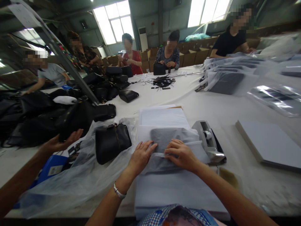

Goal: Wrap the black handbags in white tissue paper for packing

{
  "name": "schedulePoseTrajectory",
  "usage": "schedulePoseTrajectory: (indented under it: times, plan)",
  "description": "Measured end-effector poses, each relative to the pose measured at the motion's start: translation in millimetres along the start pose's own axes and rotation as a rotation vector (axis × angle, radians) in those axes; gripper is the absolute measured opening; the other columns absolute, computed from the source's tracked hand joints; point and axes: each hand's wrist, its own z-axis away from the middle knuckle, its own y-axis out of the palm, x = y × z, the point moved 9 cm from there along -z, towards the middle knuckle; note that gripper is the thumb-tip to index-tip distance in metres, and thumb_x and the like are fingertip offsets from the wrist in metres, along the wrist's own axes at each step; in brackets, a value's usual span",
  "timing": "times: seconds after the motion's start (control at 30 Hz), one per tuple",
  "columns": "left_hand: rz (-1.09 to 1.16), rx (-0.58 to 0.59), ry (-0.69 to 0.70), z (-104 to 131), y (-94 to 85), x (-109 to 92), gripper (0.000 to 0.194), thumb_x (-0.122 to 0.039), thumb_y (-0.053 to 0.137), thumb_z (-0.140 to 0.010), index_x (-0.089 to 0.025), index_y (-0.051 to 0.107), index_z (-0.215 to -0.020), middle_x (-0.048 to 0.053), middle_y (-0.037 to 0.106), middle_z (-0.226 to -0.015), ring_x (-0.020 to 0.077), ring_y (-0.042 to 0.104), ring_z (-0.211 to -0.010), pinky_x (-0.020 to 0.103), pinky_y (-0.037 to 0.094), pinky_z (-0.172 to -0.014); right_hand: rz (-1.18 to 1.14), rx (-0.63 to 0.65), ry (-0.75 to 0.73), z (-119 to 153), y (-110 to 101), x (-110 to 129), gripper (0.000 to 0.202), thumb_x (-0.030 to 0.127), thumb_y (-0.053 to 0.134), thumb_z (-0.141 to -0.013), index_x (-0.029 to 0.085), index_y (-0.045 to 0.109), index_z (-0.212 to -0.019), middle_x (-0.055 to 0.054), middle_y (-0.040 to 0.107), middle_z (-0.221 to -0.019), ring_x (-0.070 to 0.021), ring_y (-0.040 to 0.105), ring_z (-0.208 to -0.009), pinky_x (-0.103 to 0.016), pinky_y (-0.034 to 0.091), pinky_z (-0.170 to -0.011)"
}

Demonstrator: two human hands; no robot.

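One dark item (162, 135) under thin wrap (158, 164) sits before us, by the table's (211, 103) near edge, on white sheets (162, 193). Our left hand (141, 155) lies on it, fingers loosely spread; our right hand (181, 153) curls at the fold, and whether it pinches, we can't tell. Careful: a hard tug could tear the wrap, and a rightward swing could jolt the tape dispenser (207, 144) just beside. To our left, a black bag (111, 142) rests on plastic sheeting (77, 185).
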Motion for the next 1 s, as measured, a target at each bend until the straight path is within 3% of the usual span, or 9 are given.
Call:
schedulePoseTrajectory:
  times: [0.23,0.37,0.53,0.77,0.9,1.0]
  plan:
    - [-0.026,-0.250,0.121,3.4,-5.9,-5.8,0.031,-0.008,0.046,-0.095,-0.018,0.058,-0.122,0.008,0.069,-0.113,0.0191,0.065,-0.103,0.038,0.049,-0.102,0.002,-0.039,-0.024,0.3,3.6,3.2,0.006,0.026,0.064,-0.091,0.024,0.069,-0.091,-0.002,0.065,-0.084,-0.0181,0.058,-0.083,-0.042,0.044,-0.096]
    - [0.006,-0.298,0.236,12.0,-19.9,-16.3,0.020,-0.013,0.050,-0.096,-0.018,0.064,-0.109,0.006,0.071,-0.100,0.0193,0.065,-0.092,0.036,0.052,-0.093,0.009,-0.097,-0.037,-2.0,-1.0,7.3,0.006,0.027,0.064,-0.091,0.024,0.069,-0.089,-0.001,0.065,-0.081,-0.0174,0.059,-0.081,-0.043,0.043,-0.098]
    - [0.047,-0.160,0.216,10.8,-18.7,-17.3,0.018,-0.017,0.053,-0.095,-0.019,0.066,-0.108,0.006,0.071,-0.099,0.0203,0.066,-0.088,0.033,0.053,-0.080,0.034,-0.115,0.016,-7.5,-3.2,5.6,0.010,0.029,0.062,-0.093,0.025,0.070,-0.088,-0.001,0.066,-0.081,-0.0176,0.059,-0.083,-0.042,0.043,-0.100]
    - [0.265,0.044,0.085,-2.9,-6.2,0.3,0.024,-0.016,0.050,-0.095,-0.025,0.069,-0.107,0.004,0.072,-0.100,0.0169,0.067,-0.091,0.028,0.051,-0.084,0.142,-0.098,0.147,-13.5,10.4,-17.9,0.012,0.033,0.064,-0.092,0.024,0.071,-0.088,-0.003,0.068,-0.087,-0.0188,0.061,-0.086,-0.036,0.047,-0.086]
    - [0.548,0.135,-0.044,-7.4,-14.1,13.0,0.026,-0.028,0.047,-0.098,-0.026,0.070,-0.109,0.002,0.074,-0.104,0.0157,0.069,-0.094,0.025,0.050,-0.086,0.187,-0.055,0.187,-16.6,17.9,-25.8,0.012,0.034,0.066,-0.090,0.024,0.071,-0.087,-0.002,0.068,-0.087,-0.0189,0.061,-0.086,-0.035,0.046,-0.083]
    - [0.694,0.210,-0.157,-10.2,-20.4,18.3,0.039,-0.041,0.037,-0.101,-0.024,0.071,-0.108,0.001,0.076,-0.099,0.0166,0.070,-0.093,0.025,0.049,-0.085,0.190,-0.028,0.209,-19.3,19.5,-28.2,0.012,0.035,0.067,-0.089,0.023,0.071,-0.087,-0.002,0.067,-0.087,-0.0187,0.060,-0.086,-0.034,0.046,-0.083]
